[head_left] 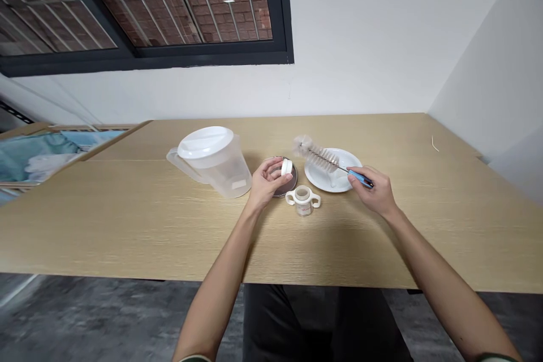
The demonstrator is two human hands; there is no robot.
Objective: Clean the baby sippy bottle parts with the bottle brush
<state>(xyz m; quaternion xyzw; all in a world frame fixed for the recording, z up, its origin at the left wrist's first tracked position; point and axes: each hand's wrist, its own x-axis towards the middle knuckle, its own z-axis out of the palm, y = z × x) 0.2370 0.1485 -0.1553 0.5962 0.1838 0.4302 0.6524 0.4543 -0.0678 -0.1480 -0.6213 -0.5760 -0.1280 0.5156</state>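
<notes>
Between the thumb and fingers of my left hand [268, 182] is a small white cap [287, 167], held above a round dark metal dish [291, 185]. My right hand [373, 188] grips the blue handle of a bottle brush [322, 158]. The brush's clear bristles point left, over the edge of a white plate [354, 164]. Something clear, hard to make out, lies on that plate. A small bottle with two white handles [303, 200] stands upright and open in front of the dish, touched by neither hand.
Left of my left hand stands a translucent pitcher [224, 169] with a white lid. A thin pale strip [435, 143] lies at the table's [148, 226] right. Beyond the left end is a bin [38, 155] with bags. The wall and window are behind.
</notes>
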